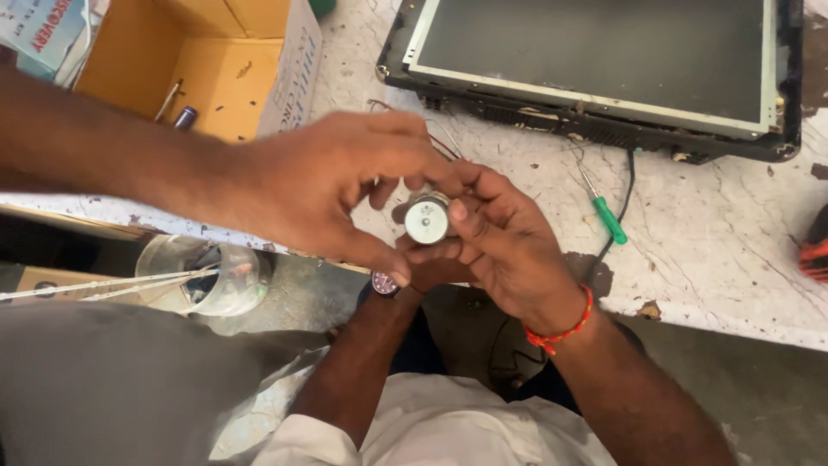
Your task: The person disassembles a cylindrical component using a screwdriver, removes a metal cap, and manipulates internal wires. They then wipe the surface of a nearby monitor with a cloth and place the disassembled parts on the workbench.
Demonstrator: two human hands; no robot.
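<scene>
The small round silvery metal cylinder (427,221) sits pinched between thumb and fingertips of my left hand (319,185), over the worn white table's (716,259) edge, and another person's red-banded hand (500,246) crowding my grip could make it slip and drop.

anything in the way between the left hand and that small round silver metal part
Yes. Another person's hand, reaching in from the left, lies over the left hand with the wristwatch and pinches the small round silver metal part. The right hand with the red thread bracelet grips the part too.
</scene>
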